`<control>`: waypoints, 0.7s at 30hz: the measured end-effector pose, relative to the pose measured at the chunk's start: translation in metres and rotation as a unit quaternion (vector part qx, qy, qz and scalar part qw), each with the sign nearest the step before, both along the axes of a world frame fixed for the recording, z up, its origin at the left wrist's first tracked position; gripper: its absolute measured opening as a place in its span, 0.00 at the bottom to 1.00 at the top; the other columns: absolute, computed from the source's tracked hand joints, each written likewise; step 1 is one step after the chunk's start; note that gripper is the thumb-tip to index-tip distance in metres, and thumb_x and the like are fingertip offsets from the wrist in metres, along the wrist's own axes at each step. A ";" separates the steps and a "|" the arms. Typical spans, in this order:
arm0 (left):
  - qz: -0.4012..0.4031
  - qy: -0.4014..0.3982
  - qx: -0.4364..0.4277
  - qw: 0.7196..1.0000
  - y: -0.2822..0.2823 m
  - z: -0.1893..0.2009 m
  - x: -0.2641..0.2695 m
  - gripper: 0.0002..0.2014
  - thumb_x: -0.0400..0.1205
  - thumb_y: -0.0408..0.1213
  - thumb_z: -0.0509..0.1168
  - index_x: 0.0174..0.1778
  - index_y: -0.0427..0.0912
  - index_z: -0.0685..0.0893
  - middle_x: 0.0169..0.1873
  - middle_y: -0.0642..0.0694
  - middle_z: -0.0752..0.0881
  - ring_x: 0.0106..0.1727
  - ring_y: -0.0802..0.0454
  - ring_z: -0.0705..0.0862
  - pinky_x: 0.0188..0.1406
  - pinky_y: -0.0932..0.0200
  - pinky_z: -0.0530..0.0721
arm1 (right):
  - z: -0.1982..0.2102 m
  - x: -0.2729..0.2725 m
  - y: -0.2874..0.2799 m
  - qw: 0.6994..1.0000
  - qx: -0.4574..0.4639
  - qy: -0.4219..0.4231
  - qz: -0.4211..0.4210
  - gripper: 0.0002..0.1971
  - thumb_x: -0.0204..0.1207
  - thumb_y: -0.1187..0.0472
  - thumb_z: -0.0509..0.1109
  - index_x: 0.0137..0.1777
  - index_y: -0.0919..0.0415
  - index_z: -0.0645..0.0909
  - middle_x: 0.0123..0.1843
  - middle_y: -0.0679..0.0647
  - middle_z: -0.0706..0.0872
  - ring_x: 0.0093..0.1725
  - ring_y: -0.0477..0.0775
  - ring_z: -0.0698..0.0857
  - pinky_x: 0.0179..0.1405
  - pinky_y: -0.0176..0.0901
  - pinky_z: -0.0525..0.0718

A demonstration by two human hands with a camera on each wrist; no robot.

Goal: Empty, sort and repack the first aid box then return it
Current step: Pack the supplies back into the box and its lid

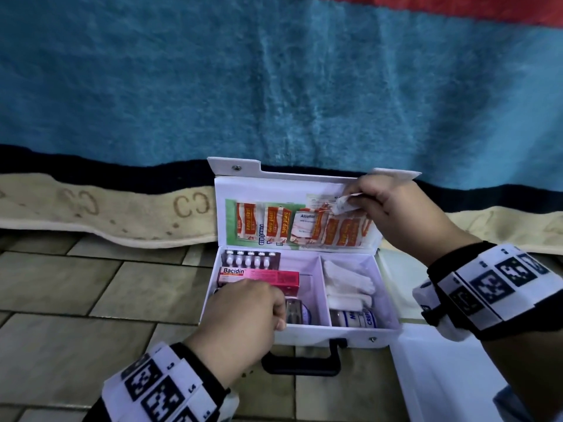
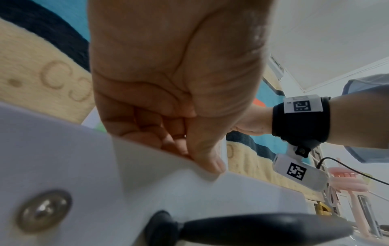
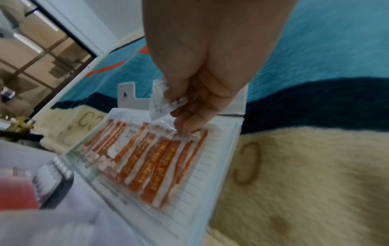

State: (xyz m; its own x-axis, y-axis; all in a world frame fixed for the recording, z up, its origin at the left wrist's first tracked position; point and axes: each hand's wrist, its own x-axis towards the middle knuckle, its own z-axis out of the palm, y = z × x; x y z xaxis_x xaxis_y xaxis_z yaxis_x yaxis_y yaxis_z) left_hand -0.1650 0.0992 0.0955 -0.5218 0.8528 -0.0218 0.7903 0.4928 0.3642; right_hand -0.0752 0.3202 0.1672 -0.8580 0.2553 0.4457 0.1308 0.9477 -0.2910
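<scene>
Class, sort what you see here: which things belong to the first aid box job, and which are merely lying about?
Part of the job:
first aid box
plaster strips in the lid
small white packet, pinched by the right hand
pink Bacidin carton
white gauze
left hand, on the box's front edge

Just lying about:
blue blanket
tiled floor

Tiled floor [image 1: 91, 300] carried the open white first aid box [image 1: 304, 330]; blanket's cream hem [image 1: 91, 214] draped onto it behind.
</scene>
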 end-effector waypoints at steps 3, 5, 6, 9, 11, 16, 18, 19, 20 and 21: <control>-0.002 -0.001 -0.001 1.000 0.000 0.000 0.001 0.03 0.76 0.42 0.68 0.37 0.55 0.84 0.40 0.56 0.88 0.46 0.60 0.83 0.44 0.64 0.80 | -0.003 0.005 0.004 1.000 0.017 0.016 0.000 0.05 0.74 0.70 0.69 0.46 0.65 0.86 0.43 0.51 0.85 0.45 0.42 0.80 0.47 0.14 0.68; -0.003 0.001 -0.005 1.000 0.000 0.000 0.001 0.02 0.76 0.43 0.68 0.39 0.55 0.84 0.40 0.56 0.88 0.46 0.60 0.83 0.45 0.63 0.80 | -0.003 0.007 0.004 0.999 -0.019 0.031 -0.009 0.04 0.76 0.70 0.69 0.46 0.65 0.85 0.43 0.53 0.88 0.44 0.40 0.81 0.45 0.16 0.71; -0.002 0.000 -0.005 1.000 0.000 0.000 0.001 0.01 0.76 0.43 0.68 0.40 0.54 0.85 0.40 0.56 0.88 0.46 0.60 0.83 0.45 0.63 0.80 | -0.003 0.008 0.005 0.999 -0.038 0.035 -0.014 0.04 0.76 0.70 0.69 0.47 0.64 0.85 0.43 0.52 0.88 0.43 0.39 0.81 0.43 0.17 0.73; -0.003 -0.004 -0.005 1.000 0.000 -0.001 0.000 0.01 0.76 0.43 0.68 0.40 0.54 0.85 0.40 0.56 0.88 0.46 0.59 0.83 0.46 0.62 0.80 | -0.001 0.007 0.005 0.997 -0.063 0.025 -0.027 0.04 0.78 0.69 0.67 0.47 0.62 0.83 0.40 0.50 0.86 0.40 0.38 0.81 0.38 0.18 0.73; -0.005 -0.003 -0.004 1.000 0.000 -0.001 0.000 0.01 0.75 0.43 0.68 0.39 0.53 0.85 0.41 0.56 0.88 0.47 0.59 0.83 0.48 0.61 0.80 | -0.001 0.005 0.004 0.998 -0.050 0.013 -0.028 0.03 0.78 0.67 0.68 0.47 0.62 0.83 0.39 0.50 0.84 0.37 0.43 0.81 0.37 0.22 0.73; -0.006 -0.004 0.004 1.000 -0.001 -0.001 0.000 0.03 0.76 0.44 0.68 0.37 0.56 0.83 0.42 0.56 0.88 0.47 0.60 0.82 0.46 0.63 0.79 | -0.001 0.002 0.002 0.999 0.015 -0.036 -0.021 0.05 0.77 0.61 0.69 0.48 0.60 0.85 0.36 0.48 0.83 0.30 0.39 0.77 0.32 0.30 0.70; -0.005 -0.004 0.008 1.000 -0.001 -0.001 0.001 0.02 0.76 0.44 0.68 0.39 0.55 0.84 0.43 0.56 0.88 0.47 0.60 0.82 0.46 0.64 0.79 | 0.000 0.001 0.002 0.999 0.024 -0.037 -0.017 0.05 0.77 0.61 0.70 0.48 0.61 0.85 0.37 0.47 0.80 0.30 0.37 0.75 0.33 0.23 0.71; -0.005 -0.005 0.009 1.000 -0.002 0.000 0.001 0.02 0.76 0.44 0.68 0.38 0.55 0.84 0.42 0.56 0.88 0.47 0.60 0.82 0.46 0.64 0.79 | 0.001 0.001 0.003 0.999 0.018 -0.027 -0.023 0.05 0.77 0.62 0.70 0.48 0.63 0.85 0.37 0.45 0.80 0.31 0.39 0.75 0.35 0.19 0.71; -0.006 -0.005 0.010 1.000 -0.001 -0.001 0.001 0.04 0.76 0.44 0.67 0.36 0.56 0.82 0.42 0.56 0.88 0.47 0.60 0.82 0.46 0.64 0.78 | 0.002 0.001 0.004 0.999 0.008 -0.015 -0.035 0.05 0.78 0.63 0.69 0.48 0.63 0.84 0.36 0.44 0.79 0.32 0.39 0.75 0.35 0.16 0.70; -0.007 -0.005 0.010 1.000 -0.001 -0.001 0.000 0.05 0.76 0.43 0.67 0.35 0.56 0.81 0.42 0.56 0.88 0.47 0.60 0.82 0.45 0.63 0.78 | 0.002 0.002 0.006 0.999 -0.004 -0.006 -0.046 0.04 0.78 0.63 0.68 0.48 0.63 0.83 0.34 0.41 0.78 0.31 0.37 0.75 0.35 0.16 0.70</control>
State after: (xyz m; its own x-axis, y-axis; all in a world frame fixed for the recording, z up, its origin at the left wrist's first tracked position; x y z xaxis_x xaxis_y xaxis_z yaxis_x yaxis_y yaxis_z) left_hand -0.1645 0.0980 0.0946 -0.5104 0.8599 -0.0108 0.7926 0.4753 0.3820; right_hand -0.0732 0.3264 0.1694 -0.8358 0.3371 0.4332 0.2216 0.9293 -0.2956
